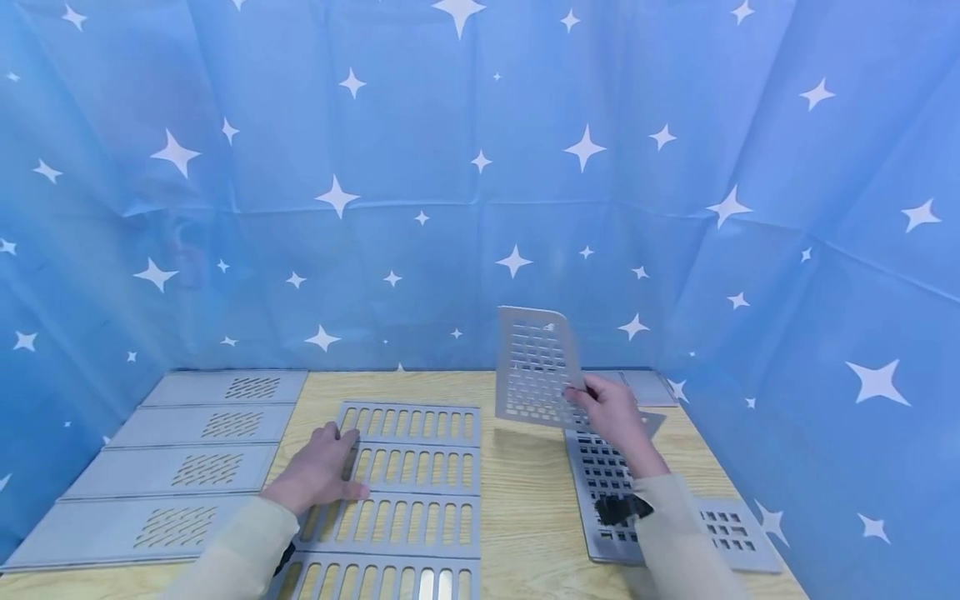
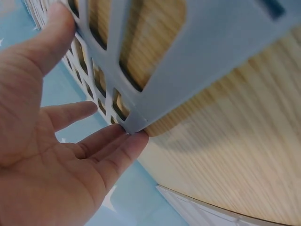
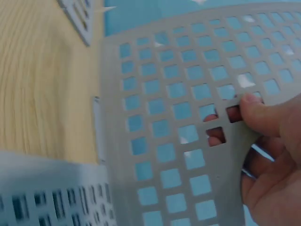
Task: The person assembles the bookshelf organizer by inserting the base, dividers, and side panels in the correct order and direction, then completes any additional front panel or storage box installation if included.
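My right hand (image 1: 611,412) pinches a thin grey panel with rows of small square holes (image 3: 115,117) by its edge, thumb on the near face and fingers behind. The panel is raised and tilted above the table, its far part standing up against the curtain. Near the middle, my left hand (image 1: 318,467) is at the left edge of the grey slotted panels (image 1: 442,547), laid in a column. In the left wrist view its fingertips (image 2: 138,139) touch a corner of a slotted panel (image 2: 188,61), with the fingers spread and loosely bent.
Grey panels with slanted slits (image 1: 127,467) lie in a column on the left. Under my right arm are grey panels with square holes (image 1: 592,546), and another holed panel (image 1: 753,546) lies farther right. A blue star-patterned curtain (image 1: 420,275) hangs behind the wooden table (image 1: 525,517).
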`<state>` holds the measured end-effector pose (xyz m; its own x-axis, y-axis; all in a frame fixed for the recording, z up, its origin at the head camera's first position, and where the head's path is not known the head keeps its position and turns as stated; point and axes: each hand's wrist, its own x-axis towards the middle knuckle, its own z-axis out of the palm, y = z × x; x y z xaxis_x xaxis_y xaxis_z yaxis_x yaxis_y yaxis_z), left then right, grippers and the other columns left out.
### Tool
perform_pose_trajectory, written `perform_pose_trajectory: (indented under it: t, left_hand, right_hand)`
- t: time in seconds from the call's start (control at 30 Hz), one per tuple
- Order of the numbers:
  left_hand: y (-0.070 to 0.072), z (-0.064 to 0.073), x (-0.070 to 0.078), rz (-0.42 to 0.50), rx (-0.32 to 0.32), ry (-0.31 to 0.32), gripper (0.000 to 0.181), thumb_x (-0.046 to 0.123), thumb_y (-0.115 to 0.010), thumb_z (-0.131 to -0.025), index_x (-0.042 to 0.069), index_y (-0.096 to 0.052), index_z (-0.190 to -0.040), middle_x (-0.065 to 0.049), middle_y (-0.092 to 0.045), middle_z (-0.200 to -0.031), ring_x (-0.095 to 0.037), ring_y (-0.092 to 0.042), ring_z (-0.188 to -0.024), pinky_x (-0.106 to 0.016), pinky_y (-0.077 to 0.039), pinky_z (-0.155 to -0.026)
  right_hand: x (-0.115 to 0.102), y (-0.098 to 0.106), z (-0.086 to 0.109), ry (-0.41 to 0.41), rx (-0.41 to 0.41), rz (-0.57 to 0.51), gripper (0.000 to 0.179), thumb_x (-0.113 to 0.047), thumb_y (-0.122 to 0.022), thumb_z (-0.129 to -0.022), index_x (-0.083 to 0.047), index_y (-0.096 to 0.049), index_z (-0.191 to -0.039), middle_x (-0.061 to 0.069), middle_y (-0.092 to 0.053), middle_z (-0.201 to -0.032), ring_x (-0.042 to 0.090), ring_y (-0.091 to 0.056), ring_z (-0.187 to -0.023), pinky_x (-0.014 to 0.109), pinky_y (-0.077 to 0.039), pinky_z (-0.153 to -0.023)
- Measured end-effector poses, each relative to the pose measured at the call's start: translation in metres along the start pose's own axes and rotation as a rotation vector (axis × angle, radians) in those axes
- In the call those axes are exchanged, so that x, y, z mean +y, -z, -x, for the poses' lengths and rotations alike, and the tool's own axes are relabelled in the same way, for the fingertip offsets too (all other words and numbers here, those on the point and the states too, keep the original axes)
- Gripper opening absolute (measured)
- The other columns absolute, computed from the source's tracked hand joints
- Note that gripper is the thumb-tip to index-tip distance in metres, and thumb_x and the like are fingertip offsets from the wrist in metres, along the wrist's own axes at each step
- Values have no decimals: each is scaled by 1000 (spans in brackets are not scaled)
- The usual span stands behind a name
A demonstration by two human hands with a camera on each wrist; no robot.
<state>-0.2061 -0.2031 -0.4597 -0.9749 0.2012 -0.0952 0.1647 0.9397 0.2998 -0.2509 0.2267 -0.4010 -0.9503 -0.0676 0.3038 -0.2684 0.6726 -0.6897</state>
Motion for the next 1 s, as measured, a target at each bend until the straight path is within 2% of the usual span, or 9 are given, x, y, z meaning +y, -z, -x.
perform_pose_trajectory:
  t: [0.1, 0.23, 0.4, 0.53, 0.8, 1.0]
  left_hand:
    - [-2, 0, 3, -10, 3, -5, 95, 40, -90, -78, -5, -48, -150, -35, -48, -139, -46, -51, -126, -58, -53, -96]
    - [-6, -2, 5, -29, 26, -1, 95, 40, -92, -76, -4, -50, -149, -32, -51, -133, -40, -56, -116, -54, -55, -90]
    - [-8, -3, 5, -47, 37, 5, 96, 42, -92, -75, -3, -51, -149, -27, -53, -128, -34, -56, -109, -50, -56, -88]
    - [-6, -3, 5, -46, 33, 7, 95, 41, -91, -76, -3, -50, -149, -26, -53, -127, -33, -56, -109, -50, -55, -86]
    - [-4, -2, 6, -45, 23, 14, 94, 41, -91, -76, -2, -50, -150, -27, -53, -129, -37, -57, -114, -52, -55, -90]
    - [-3, -1, 3, -28, 20, -23, 94, 40, -91, -77, -3, -50, -149, -30, -53, -132, -41, -56, -119, -55, -56, -89]
  right_hand:
    - [0, -14, -17, -25, -34, -8, 19, -12, -65, -103, -3, -76, -115, 16, -75, -97, 21, -58, -68, 31, -45, -58]
    - [1, -26, -31, -47, -63, -18, 20, -12, -65, -103, -2, -76, -116, 17, -76, -103, 28, -67, -85, 35, -50, -68]
    - [1, -33, -41, -72, -84, -18, 21, -14, -65, -103, -3, -76, -117, 18, -76, -105, 27, -60, -78, 35, -45, -65]
    - [1, -33, -46, -77, -91, -14, 22, -14, -65, -103, -2, -76, -119, 19, -75, -107, 29, -65, -82, 37, -49, -67]
    - [5, -32, -51, -72, -89, 0, 22, -13, -65, -103, -3, -76, -120, 20, -75, -112, 30, -71, -95, 50, -59, -80]
    - [9, -33, -56, -55, -88, 3, 22, -12, -66, -102, -3, -76, -119, 19, -76, -108, 29, -71, -91, 47, -58, -75]
